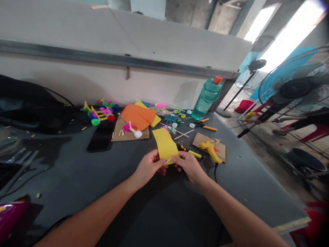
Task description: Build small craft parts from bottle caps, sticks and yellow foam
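Observation:
A yellow sheet point(166, 144) is held up over the dark table, its far end curling away. My left hand point(151, 164) pinches its near left edge, thumb on top. At the near right edge my right hand point(187, 164) pinches it too. A short thin pale stick point(168, 161) lies across the near end of the sheet between my two thumbs. Just behind my right hand is a yellow-handled cutter or tool point(194, 153), partly hidden. The yellow glue gun point(212, 150) rests on a piece of cardboard point(223, 156) to the right.
Orange paper point(137, 116) lies on cardboard point(117, 133) beside a black phone point(100, 138). Colourful wheeled models point(99, 114) stand at the back left. Pliers point(209, 128), bottle caps point(192, 125) and a teal bottle point(205, 99) are at the back right. A fan point(294, 88) stands beyond the table.

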A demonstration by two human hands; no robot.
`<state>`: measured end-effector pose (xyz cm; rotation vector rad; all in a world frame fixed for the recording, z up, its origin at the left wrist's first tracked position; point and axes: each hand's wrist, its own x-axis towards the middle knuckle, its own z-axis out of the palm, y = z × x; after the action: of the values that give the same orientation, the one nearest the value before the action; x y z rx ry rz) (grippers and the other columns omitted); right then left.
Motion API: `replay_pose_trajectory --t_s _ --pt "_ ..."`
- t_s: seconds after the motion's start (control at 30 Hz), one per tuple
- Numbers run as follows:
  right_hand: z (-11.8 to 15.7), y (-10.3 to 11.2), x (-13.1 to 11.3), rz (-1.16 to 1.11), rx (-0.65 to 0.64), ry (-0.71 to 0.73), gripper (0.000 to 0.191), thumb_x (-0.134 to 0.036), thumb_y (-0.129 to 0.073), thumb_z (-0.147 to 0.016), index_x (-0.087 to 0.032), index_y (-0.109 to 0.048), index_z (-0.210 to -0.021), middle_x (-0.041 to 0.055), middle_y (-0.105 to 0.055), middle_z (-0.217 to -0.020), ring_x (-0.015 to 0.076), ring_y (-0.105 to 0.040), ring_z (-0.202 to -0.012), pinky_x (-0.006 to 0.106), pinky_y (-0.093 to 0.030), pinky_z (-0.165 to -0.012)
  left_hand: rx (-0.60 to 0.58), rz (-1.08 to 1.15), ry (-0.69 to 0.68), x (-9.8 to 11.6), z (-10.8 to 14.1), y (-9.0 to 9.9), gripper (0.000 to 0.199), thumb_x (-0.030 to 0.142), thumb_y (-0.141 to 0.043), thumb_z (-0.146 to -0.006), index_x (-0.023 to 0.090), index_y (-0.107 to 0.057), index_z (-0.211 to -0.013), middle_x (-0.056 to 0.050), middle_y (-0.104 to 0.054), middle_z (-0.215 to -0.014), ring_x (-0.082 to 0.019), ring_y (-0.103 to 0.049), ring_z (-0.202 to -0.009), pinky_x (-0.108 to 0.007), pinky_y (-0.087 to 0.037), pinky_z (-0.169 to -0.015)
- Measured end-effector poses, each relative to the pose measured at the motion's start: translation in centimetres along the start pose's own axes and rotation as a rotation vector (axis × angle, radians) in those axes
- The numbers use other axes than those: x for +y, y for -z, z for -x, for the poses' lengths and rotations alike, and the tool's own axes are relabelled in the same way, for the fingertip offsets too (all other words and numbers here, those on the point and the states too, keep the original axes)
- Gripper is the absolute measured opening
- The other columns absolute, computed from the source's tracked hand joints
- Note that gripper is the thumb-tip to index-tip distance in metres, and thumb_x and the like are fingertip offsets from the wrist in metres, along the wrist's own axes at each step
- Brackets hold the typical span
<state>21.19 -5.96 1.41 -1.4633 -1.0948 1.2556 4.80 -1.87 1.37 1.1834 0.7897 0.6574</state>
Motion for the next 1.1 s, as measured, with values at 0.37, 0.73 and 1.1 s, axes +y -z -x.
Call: replay_pose_trajectory --t_s 0.37,0.73,1.1 --pt "-0.6 1.6 -0.1 0.113 0.246 0.071 0.023 -0.038 -0.056 -0.075 -0.017 -0.055 -0.066 -0.0033 -0.05 -0.049 0.008 -0.04 -0.04 0.02 -0.03 -0.037 0.033 -0.254 -0.058 -0.1 -0.7 1.8 0.036 0.031 -0.059 -0.077 0.016 -0.054 -0.109 -0.001 -0.06 -0.071 -0.013 -0.055 -0.056 -0.024 -0.047 -0.049" --pt "-0.8 1.3 -0.1 -0.001 0.136 0.036 0.018 -0.03 -0.051 -0.071 -0.017 -0.053 -0.083 -0.0047 -0.049 -0.059 0.0061 -0.038 -0.042 0.016 -0.031 -0.035 0.345 -1.311 -0.384 -0.2 -2.0 5.6 0.025 0.02 -0.051 -0.083 0.016 -0.058 -0.107 -0.009 -0.06 -0.093 -0.024 -0.056 -0.089 -0.035 -0.044 -0.079" --pt "0.3 0.9 -0.8 0.195 -0.094 0.231 0.02 -0.034 -0.048 -0.082 -0.021 -0.06 -0.09 -0.0011 -0.052 -0.065 0.0106 -0.044 -0.05 0.021 -0.036 -0.044 0.046 -0.08 -0.309 0.6 -0.4 1.7 0.045 0.054 -0.038 -0.087 0.017 -0.06 -0.1 -0.007 -0.064 -0.087 -0.02 -0.061 -0.075 -0.029 -0.048 -0.061"
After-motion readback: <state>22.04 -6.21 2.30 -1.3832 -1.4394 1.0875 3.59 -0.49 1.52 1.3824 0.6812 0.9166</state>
